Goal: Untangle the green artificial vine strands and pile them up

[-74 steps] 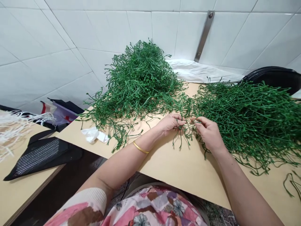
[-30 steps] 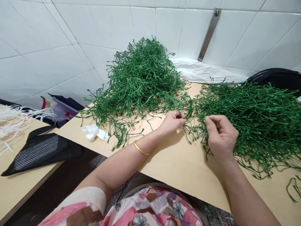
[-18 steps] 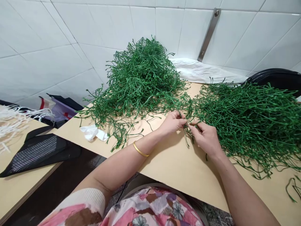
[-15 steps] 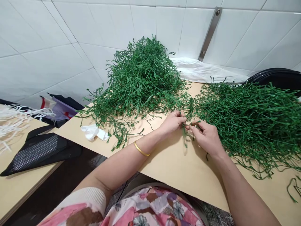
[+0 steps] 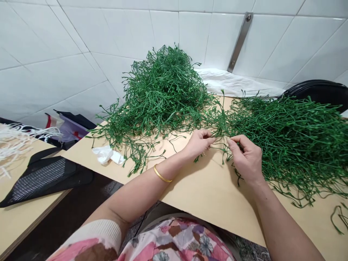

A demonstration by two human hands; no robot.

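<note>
My left hand (image 5: 199,143) is closed in a pinch on thin green cords (image 5: 217,145); a short length with a knotted-looking end hangs under its fingers. My right hand (image 5: 247,159) lies a little to the right, thumb and forefinger pinched at a green strand. A gap with a few strands crossing it separates the fingertips. Behind the hands rises a tall tangled heap of green cords (image 5: 163,90) with small forked ends. A second, flatter heap of green cords (image 5: 296,137) spreads beside my right hand.
The wooden table (image 5: 206,192) stands against a white tiled wall. On it lie crumpled white tissue (image 5: 107,155), white cloth (image 5: 233,82) and a black round-edged object (image 5: 318,95). Another table at left carries a black mesh piece (image 5: 40,177) and white strips (image 5: 21,141).
My hands have moved apart; the right one shifted right and slightly nearer me. The strands hanging between them have shifted. A cord end now stands up behind the hands.
</note>
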